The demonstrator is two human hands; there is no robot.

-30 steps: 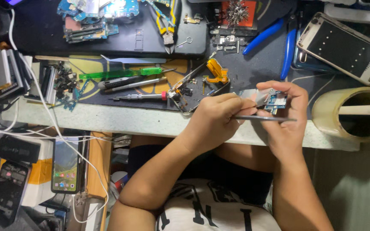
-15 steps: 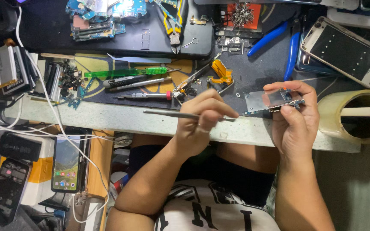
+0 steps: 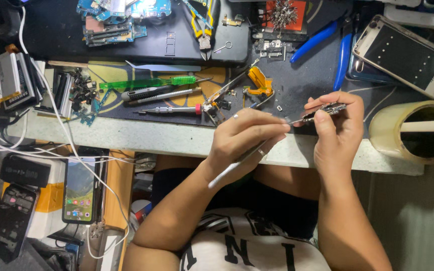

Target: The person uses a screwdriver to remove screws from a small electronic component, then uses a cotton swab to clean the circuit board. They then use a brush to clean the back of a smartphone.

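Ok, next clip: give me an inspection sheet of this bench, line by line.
Surface: pale bench top with a dark work mat.
Job's things: small circuit board pinched in the right hand; thin metal tool in the left hand, tip at the board.
Clutter: screwdrivers, blue-handled pliers, phone frame, tape roll, loose boards.
Grippers: both hands closed on their items.
Cables: white leads trailing off the left edge.
Surroundings: lit phone on a shelf below.
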